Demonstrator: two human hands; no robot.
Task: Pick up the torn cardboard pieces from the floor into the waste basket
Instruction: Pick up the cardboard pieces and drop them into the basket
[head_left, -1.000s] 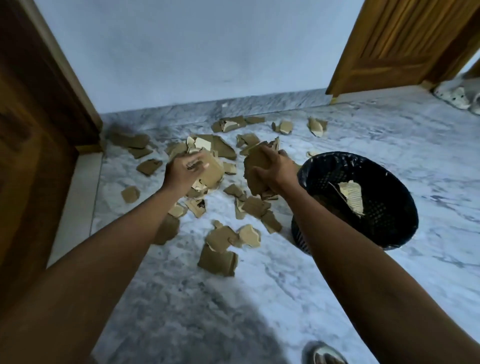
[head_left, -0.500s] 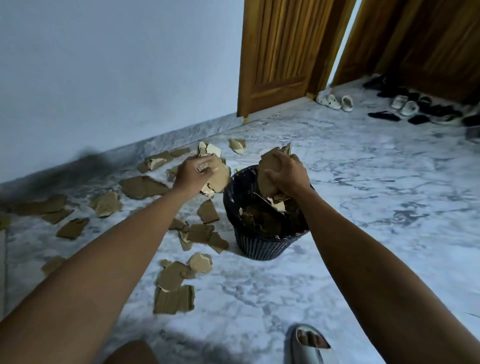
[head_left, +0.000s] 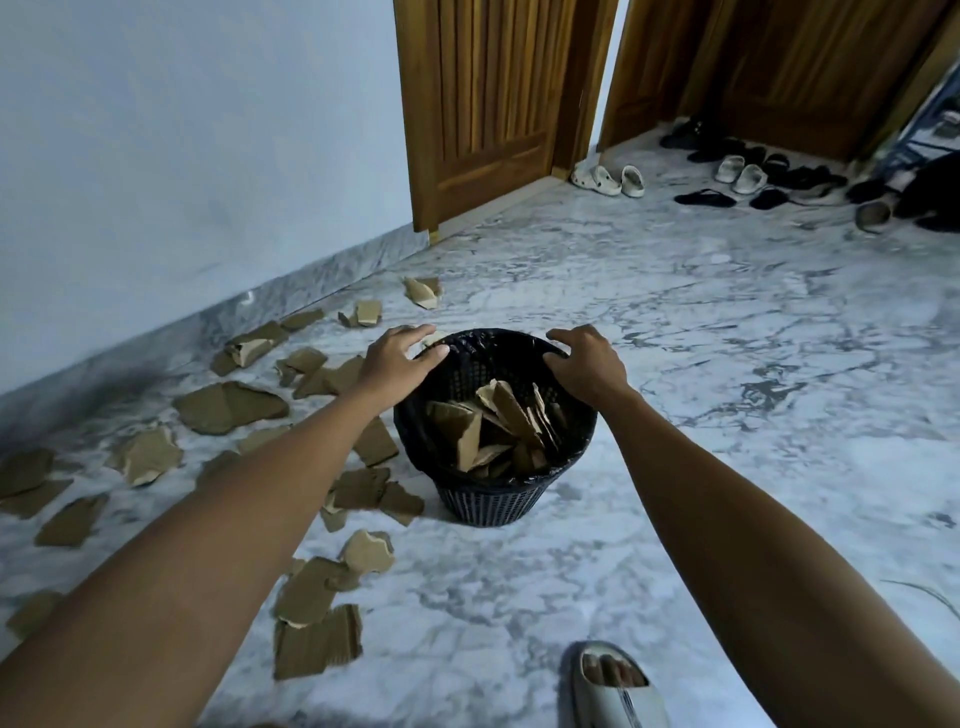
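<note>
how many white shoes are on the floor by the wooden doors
4: one pair of white clogs at the foot of the near wooden door, one pair of white slides farther right among the dark footwear. Others may be hidden in that pile.

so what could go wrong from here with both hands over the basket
The waste basket is light-looking and tapers to a narrow base; the left hand and right hand at its rim could tip it, spilling the cardboard inside. Pieces stand upright inside, so more may jam or overflow. The scattered pieces near the slippered foot could cause a slip.
</note>
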